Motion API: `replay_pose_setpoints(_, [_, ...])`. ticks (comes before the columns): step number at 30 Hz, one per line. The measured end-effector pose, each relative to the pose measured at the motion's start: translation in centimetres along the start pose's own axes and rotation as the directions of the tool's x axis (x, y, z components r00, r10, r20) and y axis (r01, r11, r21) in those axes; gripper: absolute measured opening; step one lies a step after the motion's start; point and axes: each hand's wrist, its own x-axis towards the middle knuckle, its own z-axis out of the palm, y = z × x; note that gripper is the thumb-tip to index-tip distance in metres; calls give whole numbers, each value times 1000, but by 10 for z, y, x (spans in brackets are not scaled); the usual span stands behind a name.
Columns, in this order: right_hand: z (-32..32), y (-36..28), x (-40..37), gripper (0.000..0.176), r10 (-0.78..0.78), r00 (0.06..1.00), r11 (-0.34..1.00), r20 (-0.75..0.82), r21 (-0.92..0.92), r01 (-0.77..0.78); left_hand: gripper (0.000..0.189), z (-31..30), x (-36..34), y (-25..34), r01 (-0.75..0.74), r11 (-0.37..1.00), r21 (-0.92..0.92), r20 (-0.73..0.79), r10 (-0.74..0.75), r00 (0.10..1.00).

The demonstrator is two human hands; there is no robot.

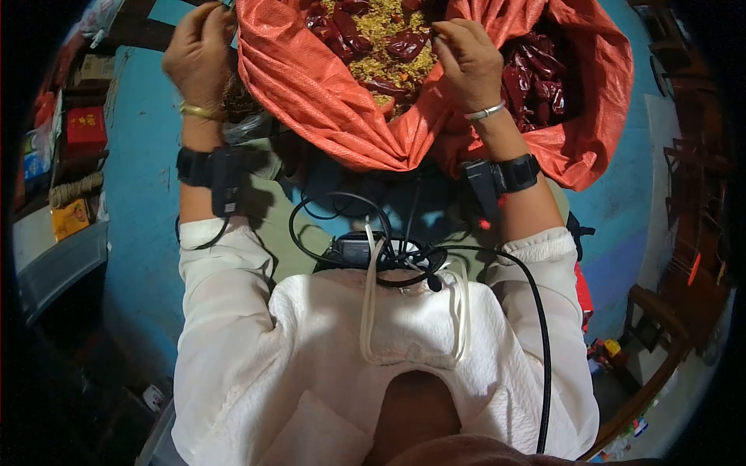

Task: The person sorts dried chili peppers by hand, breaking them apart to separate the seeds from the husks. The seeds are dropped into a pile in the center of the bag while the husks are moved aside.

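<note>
An orange-red woven sack [311, 101] stands open at the top of the view. Inside it lie dark red dried chillies [408, 45] over a layer of yellow seeds [373, 31]. My right hand [470, 64] is above the sack's right side, thumb and fingers pinched together; whatever is between them is too small to name. Just outside the left rim is my left hand [200, 58], its fingers curled together, with their tips partly hidden at the frame's top. A second orange-red sack [610, 85] on the right holds more glossy dried chillies [532, 81].
Black cables [536, 311] loop across my chest and lap. At the left, shelves hold a red box [85, 128] and a yellow packet [70, 220]. Wooden furniture [660, 311] stands on the right. The floor [144, 233] is blue.
</note>
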Motion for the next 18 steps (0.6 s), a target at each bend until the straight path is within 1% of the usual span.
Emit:
replay_pose_setpoints(1, [5,-2,-1,20,46,995,998,94,41,-50,12,-15,0,-13,3,1000,5,2,-3,1000])
replay_pose_setpoints(2, [11,-2,-2,20,47,994,998,96,47,-52,14,-31,0,-26,52,993,108,13,-54,998])
replay_pose_setpoints(3, [19,1,-5,20,120,972,992,200,-52,-111,15,-47,-1,-38,96,973,210,18,-102,995])
replay_pose_setpoints(4, [27,4,-8,21,200,935,974,291,-159,-159,15,-60,-2,-44,93,972,215,19,-99,995])
replay_pose_setpoints(5, [36,12,-13,28,288,894,952,343,-206,-227,18,-73,-4,-49,162,907,388,74,-206,976])
replay_pose_setpoints(6, [40,14,-14,28,292,895,951,338,-207,-232,20,-85,-5,-57,209,808,551,109,-318,942])
replay_pose_setpoints(7, [43,14,-15,32,339,871,932,356,-250,-261,20,-97,-7,-73,206,809,550,113,-316,942])
replay_pose_setpoints(8, [46,16,-15,36,383,845,913,374,-293,-285,23,-110,-8,-93,68,661,747,194,-315,929])
replay_pose_setpoints(9, [51,22,-19,41,387,839,912,382,-289,-290,27,-116,-10,-104,-89,466,880,268,-333,904])
replay_pose_setpoints(10, [56,30,-22,41,385,840,914,383,-288,-287,27,-115,-11,-107,-86,466,881,265,-333,905])
replay_pose_setpoints(12, [64,42,-25,42,463,810,886,360,-209,-414,31,-110,-8,-107,-169,346,923,273,-281,920])
replay_pose_setpoints(14, [65,44,-23,43,483,802,876,352,-200,-440,27,-76,-7,-59,-5,594,804,255,-337,906])
replay_pose_setpoints(15, [69,47,-23,44,484,807,875,339,-167,-454,24,-54,-12,-41,-37,780,624,327,-218,920])
replay_pose_setpoints(16, [70,49,-24,45,482,814,875,324,-134,-465,21,-33,-19,-25,-76,913,402,363,-83,928])
replay_pose_setpoints(18, [70,45,-23,47,504,811,863,296,-134,-487,15,8,-31,-11,-313,925,214,515,165,841])
